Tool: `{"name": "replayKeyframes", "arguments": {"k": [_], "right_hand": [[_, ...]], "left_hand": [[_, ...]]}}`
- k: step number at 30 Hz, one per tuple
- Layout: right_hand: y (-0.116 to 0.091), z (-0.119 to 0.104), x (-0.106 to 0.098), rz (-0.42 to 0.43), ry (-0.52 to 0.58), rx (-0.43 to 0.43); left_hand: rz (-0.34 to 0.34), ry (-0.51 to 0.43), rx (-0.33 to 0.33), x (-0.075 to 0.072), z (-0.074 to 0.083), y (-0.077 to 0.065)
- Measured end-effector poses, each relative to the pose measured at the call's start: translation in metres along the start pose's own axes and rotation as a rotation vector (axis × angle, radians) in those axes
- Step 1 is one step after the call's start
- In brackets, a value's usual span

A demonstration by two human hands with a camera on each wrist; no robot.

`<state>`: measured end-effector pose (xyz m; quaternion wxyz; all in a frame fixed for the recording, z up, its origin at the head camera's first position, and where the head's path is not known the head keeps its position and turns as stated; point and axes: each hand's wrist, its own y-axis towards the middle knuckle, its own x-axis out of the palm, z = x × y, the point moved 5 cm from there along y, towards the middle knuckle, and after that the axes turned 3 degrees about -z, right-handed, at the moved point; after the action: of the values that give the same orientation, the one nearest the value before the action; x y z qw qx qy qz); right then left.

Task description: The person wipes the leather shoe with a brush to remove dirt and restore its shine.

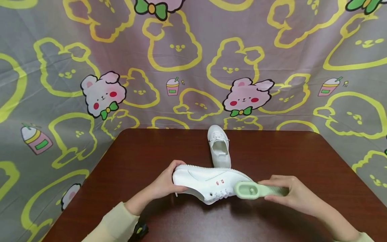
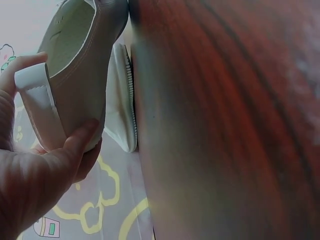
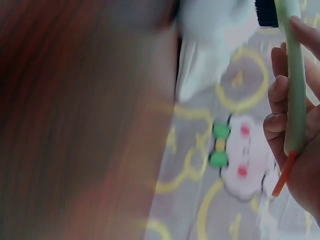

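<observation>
A white lace-up shoe (image 1: 199, 179) is held off the table on its side, its ridged sole edge uppermost in the head view. My left hand (image 1: 164, 181) grips it by the heel; in the left wrist view the fingers lie about the heel, near the pull tab (image 2: 40, 95). My right hand (image 1: 293, 195) holds a pale green brush (image 1: 249, 190) by its handle, the head against the toe end of the shoe. Dark bristles (image 3: 266, 13) and an orange strip (image 3: 284, 175) at the handle's end show in the right wrist view.
The other white shoe (image 1: 218, 144) stands on the dark brown table (image 1: 157, 144), behind the held one, toe toward the back. A small black object (image 1: 140, 232) lies by the left forearm. A patterned curtain (image 1: 196, 77) hangs around the table.
</observation>
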<state>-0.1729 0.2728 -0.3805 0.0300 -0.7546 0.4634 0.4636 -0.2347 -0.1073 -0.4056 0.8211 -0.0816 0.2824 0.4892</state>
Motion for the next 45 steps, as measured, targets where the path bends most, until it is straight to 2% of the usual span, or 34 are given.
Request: {"name": "replayKeyframes", "arguments": {"k": [2,4,6,8,13,15,18,25,28,31,35,38,41,43,45], "right_hand": [[0.006,-0.007,0.009,-0.037,0.045,-0.091],[0.006,-0.008,0.012,-0.033,0.037,-0.108],[0.001,-0.002,0.008,-0.018,0.018,-0.075],[-0.007,0.009,-0.002,0.002,-0.008,0.023],[-0.031,0.041,-0.033,0.037,-0.107,0.385],[-0.035,0.047,-0.039,0.053,-0.096,0.439],[-0.029,0.043,-0.034,0.07,-0.05,0.388],[0.009,-0.002,0.007,-0.026,0.1,-0.028],[0.014,-0.008,0.015,-0.053,0.099,-0.1],[0.014,-0.003,0.012,-0.046,0.063,-0.05],[0.007,0.016,-0.006,0.021,-0.035,0.162],[0.002,0.028,-0.019,0.089,-0.091,0.263],[0.0,0.029,-0.024,0.149,-0.104,0.258],[0.001,0.023,-0.021,0.163,-0.088,0.213],[0.004,0.013,-0.013,0.142,-0.063,0.151]], "left_hand": [[-0.006,-0.004,0.001,0.0,0.0,0.0],[-0.013,-0.007,0.0,0.001,0.0,0.0],[-0.021,-0.014,-0.002,0.001,0.0,0.0],[-0.026,-0.019,-0.002,0.0,0.0,0.0],[-0.029,-0.028,0.002,-0.001,0.001,0.0],[-0.028,-0.026,0.005,-0.002,0.003,-0.001],[-0.027,-0.022,0.014,-0.003,0.005,0.0],[-0.028,-0.016,0.016,-0.003,0.003,-0.001],[-0.031,-0.011,0.017,-0.002,0.003,-0.001],[-0.035,-0.011,0.019,-0.002,0.003,-0.001],[-0.036,-0.016,0.022,-0.002,0.003,-0.001],[-0.031,-0.022,0.022,-0.003,0.003,0.0],[-0.03,-0.024,0.019,-0.003,0.003,0.0],[-0.032,-0.025,0.014,-0.003,0.003,-0.001],[-0.034,-0.024,0.01,-0.002,0.003,-0.001]]}}
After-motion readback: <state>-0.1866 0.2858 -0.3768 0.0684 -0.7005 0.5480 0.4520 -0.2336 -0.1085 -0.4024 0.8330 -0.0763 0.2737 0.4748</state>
